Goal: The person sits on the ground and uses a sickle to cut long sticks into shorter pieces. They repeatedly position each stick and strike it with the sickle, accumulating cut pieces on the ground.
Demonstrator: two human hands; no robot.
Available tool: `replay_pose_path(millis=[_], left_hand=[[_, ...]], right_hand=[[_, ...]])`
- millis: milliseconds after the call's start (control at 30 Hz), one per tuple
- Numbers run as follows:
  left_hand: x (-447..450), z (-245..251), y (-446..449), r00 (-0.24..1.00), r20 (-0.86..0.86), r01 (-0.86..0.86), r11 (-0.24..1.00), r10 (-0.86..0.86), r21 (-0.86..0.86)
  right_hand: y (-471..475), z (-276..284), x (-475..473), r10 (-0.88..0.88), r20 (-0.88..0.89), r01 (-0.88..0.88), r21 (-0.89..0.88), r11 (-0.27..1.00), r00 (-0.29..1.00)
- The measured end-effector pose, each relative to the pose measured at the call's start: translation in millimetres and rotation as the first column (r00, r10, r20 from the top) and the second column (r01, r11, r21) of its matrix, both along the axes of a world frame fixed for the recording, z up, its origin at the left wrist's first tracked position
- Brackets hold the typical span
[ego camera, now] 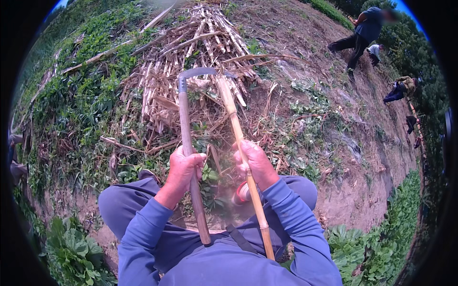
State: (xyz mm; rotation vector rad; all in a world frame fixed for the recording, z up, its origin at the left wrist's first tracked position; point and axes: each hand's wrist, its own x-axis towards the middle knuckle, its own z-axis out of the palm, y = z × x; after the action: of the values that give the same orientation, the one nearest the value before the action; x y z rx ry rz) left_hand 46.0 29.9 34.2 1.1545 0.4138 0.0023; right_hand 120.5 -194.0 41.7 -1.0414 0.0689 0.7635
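Observation:
My left hand [186, 168] is closed around the wooden handle of a sickle [185, 125], whose curved metal blade points right at the far end. In my right hand [253, 162] is a long jointed pole, bamboo by its look [238, 130], gripped around its middle. The blade's tip side passes by or behind the pole's far end; whether they touch I cannot tell. Beyond both tools lies a heap of dry cut stalks [207, 39]. Both lower ends reach back over my lap.
Green weeds [86, 93] cover the ground at left, with a long dry stalk [103, 54] across them. Leafy plants [73, 250] grow at lower left and lower right. A person in dark clothes [365, 28] stands at upper right; several other people are farther along the right.

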Motion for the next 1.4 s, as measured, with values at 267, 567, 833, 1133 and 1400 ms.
replay_pose_path(millis=[267,567,833,1133,1400], left_hand=[[-1.9,-3.7,4.4,0.998,0.038,-0.042,0.999,0.043,-0.034],[-6.8,5.8,8.7,0.996,0.010,-0.085,0.996,0.085,-0.040],[-13.7,2.2,10.7,0.998,0.011,-0.059,0.998,0.060,-0.034],[-19.7,2.3,3.3,0.999,0.013,0.034,0.999,-0.034,-0.028],[-18.4,7.2,0.4,0.997,0.007,0.083,0.996,-0.083,-0.025]], right_hand=[[-3.6,6.1,6.2,-0.034,-0.026,0.035,0.009,0.999,0.999],[-6.9,7.1,10.0,-0.052,0.001,0.052,-0.020,0.998,0.999],[-7.8,8.8,13.4,-0.073,0.011,0.073,-0.030,0.997,0.997],[-13.9,8.4,18.7,-0.095,0.040,0.096,-0.023,0.995,0.995],[-12.8,18.4,26.1,-0.122,0.107,0.130,-0.071,0.989,0.987]])
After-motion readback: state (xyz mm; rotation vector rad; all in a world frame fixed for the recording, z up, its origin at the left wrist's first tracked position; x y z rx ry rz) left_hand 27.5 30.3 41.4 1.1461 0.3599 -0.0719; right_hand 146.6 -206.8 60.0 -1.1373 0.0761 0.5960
